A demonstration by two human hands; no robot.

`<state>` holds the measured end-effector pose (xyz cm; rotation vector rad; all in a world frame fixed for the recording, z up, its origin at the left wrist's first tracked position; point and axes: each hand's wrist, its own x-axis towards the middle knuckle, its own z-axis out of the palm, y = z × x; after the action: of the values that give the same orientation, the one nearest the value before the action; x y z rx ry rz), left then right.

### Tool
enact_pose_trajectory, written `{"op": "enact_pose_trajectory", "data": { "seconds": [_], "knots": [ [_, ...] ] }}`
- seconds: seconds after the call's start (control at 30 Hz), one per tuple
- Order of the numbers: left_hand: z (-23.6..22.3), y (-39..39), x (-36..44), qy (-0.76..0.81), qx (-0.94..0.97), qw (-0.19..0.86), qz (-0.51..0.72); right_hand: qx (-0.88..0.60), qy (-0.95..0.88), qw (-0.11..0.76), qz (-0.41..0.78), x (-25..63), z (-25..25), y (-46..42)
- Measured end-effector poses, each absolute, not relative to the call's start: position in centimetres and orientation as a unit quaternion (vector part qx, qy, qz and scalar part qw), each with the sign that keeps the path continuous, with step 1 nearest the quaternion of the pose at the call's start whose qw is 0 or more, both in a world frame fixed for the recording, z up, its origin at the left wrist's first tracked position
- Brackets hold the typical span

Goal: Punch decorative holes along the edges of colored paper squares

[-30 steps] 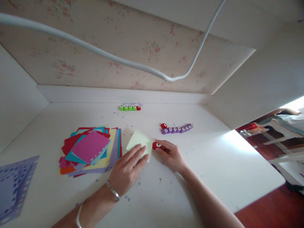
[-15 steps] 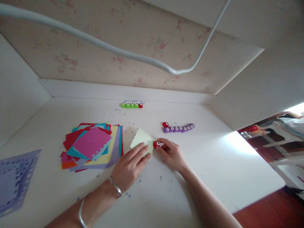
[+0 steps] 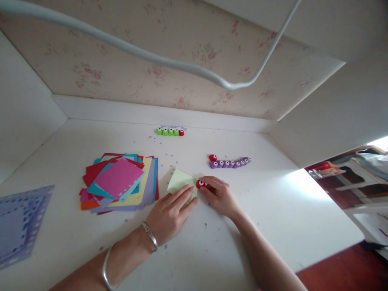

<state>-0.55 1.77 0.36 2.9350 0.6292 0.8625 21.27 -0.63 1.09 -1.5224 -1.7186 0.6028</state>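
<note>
Pale green paper: flat on white table, askew, row of small punched marks along far edge; near part covered. Red punch: small, rounded, white eye-like top, black dot; at paper's right-hand corner.

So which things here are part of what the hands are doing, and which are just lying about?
In use:
Pale green paper, under the left hand
Red eyed piece, in the right hand

Lying about:
Coloured paper pile
Purple punched sheets, far left
Green row with a red end piece
Purple row
Another red piece, by the purple row
</note>
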Motion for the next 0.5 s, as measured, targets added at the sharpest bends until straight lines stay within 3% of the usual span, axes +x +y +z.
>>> {"op": "enact_pose_trajectory", "data": {
  "seconds": [0.27, 0.5],
  "knots": [
    [1.8, 0.5, -0.9, 0.169, 0.951, 0.003, 0.258, -0.569, -0.707, 0.348, 0.238, 22.1, 1.7, -0.6],
    [1.3, 2.4, -1.0, 0.301, 0.923, 0.113, 0.211, -0.604, -0.675, 0.328, 0.267, 22.6, 1.5, -0.7]
  ]
}}
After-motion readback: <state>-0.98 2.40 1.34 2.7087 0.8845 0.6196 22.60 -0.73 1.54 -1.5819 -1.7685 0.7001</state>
